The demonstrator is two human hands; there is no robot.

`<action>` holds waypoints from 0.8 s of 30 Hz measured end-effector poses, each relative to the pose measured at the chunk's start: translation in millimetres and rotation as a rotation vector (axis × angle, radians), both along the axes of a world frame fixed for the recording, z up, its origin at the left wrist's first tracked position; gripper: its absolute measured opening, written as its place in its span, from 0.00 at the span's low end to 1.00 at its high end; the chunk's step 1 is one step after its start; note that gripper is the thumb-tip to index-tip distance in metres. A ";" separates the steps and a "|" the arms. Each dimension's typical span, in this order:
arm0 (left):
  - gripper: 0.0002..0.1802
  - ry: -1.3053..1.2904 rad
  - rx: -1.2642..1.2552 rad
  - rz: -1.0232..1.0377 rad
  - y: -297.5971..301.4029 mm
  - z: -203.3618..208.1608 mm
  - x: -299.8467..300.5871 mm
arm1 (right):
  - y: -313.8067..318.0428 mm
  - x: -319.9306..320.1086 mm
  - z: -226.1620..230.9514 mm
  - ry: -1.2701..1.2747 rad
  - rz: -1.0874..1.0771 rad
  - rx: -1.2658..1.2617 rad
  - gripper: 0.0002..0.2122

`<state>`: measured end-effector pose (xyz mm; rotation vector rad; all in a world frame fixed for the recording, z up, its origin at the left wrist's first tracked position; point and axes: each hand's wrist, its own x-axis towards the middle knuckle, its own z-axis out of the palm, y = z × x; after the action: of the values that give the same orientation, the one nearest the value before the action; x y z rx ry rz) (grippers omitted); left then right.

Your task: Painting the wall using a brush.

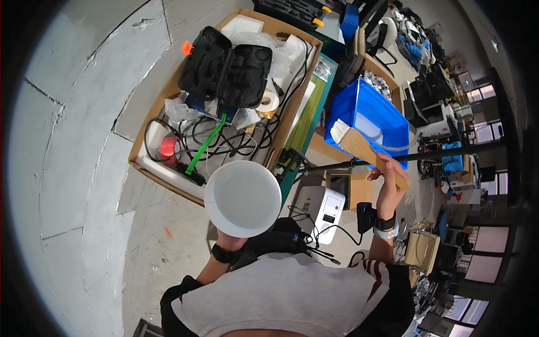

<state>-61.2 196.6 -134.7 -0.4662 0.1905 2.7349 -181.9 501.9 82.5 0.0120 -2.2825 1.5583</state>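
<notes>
Bowl: you have one, white and round, above your left hand, with its mouth facing up toward the camera.
Left hand: it supports the bowl from the near side and below; its fingers are hidden, so I cannot tell how they are bent.
Brush: one, with wooden handle and white bristles, in your right hand, bristles pointing up and left.
Right hand: its fingers are closed around the handle.
Carton: one, beyond the bowl; inside you see one black case opened in two halves, two tape rolls, one green strip, and tangled cables.
Bin: one, blue, behind the brush.
</notes>
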 end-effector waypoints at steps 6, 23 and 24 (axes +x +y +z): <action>0.38 -0.056 -0.103 0.199 25.0 0.5 4.2 | 27.5 -9.0 -9.6 -0.030 0.115 -0.044 0.13; 0.38 0.132 -0.170 0.741 221.2 99.0 64.4 | 158.9 -33.1 -33.7 0.133 0.505 -0.213 0.13; 0.39 0.126 -0.114 0.792 227.9 104.1 67.9 | 161.3 -32.0 -34.5 0.093 0.500 -0.229 0.13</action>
<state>6.7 424.5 -30.6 -0.4714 0.2327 3.5494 -213.9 663.2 48.0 0.6231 -2.1144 2.0038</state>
